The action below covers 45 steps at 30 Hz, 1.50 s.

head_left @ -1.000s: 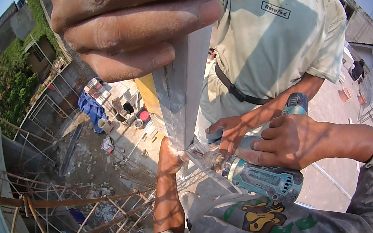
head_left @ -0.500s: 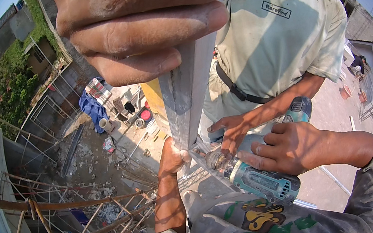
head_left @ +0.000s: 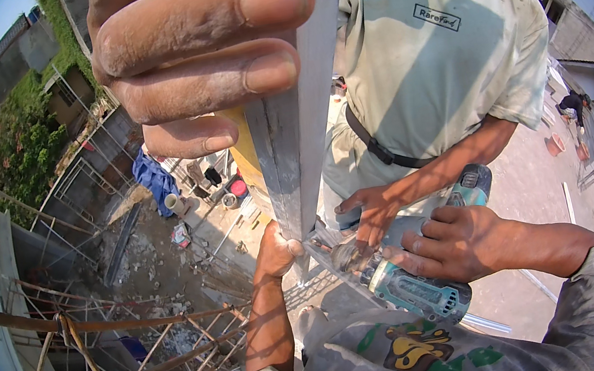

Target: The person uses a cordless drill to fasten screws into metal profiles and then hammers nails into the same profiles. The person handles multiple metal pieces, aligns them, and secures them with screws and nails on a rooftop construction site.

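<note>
Right grip [head_left: 463, 240] clasps the teal drill [head_left: 419, 295] by its handle, drill body just below-left; left grip [head_left: 274, 252] pinches the grey metal bar [head_left: 291, 171] near its foot, bar rising above.

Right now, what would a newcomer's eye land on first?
Another person's fingers, looming large at the upper left of centre, across a grey metal post that runs down mid-picture. Then the teal power drill, right of and below centre, in the wearer's right hand, with the left hand at the post's lower end. A co-worker's pale green shirt fills much of the upper right.
</note>
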Tool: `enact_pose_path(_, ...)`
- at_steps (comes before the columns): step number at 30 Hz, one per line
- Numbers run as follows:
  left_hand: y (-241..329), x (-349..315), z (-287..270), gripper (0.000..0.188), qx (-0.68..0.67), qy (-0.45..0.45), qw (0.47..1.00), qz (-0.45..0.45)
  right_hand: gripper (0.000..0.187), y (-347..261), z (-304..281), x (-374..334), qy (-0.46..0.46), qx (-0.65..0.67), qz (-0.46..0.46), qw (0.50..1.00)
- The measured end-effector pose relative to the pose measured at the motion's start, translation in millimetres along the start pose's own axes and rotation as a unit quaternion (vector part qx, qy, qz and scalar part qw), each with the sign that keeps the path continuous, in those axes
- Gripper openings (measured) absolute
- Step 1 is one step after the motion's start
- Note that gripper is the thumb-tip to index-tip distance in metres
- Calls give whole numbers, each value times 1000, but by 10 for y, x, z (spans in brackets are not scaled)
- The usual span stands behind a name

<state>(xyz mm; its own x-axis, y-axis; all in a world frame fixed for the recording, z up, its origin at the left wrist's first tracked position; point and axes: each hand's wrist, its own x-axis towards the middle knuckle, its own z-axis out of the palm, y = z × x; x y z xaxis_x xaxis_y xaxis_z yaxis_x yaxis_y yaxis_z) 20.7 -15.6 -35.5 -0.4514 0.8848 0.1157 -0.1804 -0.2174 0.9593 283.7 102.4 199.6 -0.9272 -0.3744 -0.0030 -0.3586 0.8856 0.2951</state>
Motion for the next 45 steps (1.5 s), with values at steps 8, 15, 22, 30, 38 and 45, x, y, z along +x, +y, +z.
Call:
enact_pose_path(8, 213, -20, -11, 90, 6, -76, 997, -19, 47, -35, 70, -99, 31, 18, 24, 999)
enact_pose_path(15, 115, -155, 9, 125, -25, 77, 995, 62, 62, -254, 273, -450, 77, 225, 158, 958)
enact_pose_path(22, -299, -826, -1, 114, -8, 254, 966, 47, 64, -835, 916, -976, 123, 495, 289, 810)
enact_pose_path(30, -1082, -1629, 146, 64, 113, 288, 937, -160, 58, -1523, 1777, -1815, 53, 639, 428, 637)
enact_pose_path(38, -1360, -2091, 148, 64, 359, 62, 860, -359, 37, -2627, 2960, -2807, -145, 604, 668, 410)
enact_pose_path(45, -1150, -2410, 449, 57, 388, 2, 837, -386, 40, -3263, 3465, -3279, -427, 496, 653, 382)
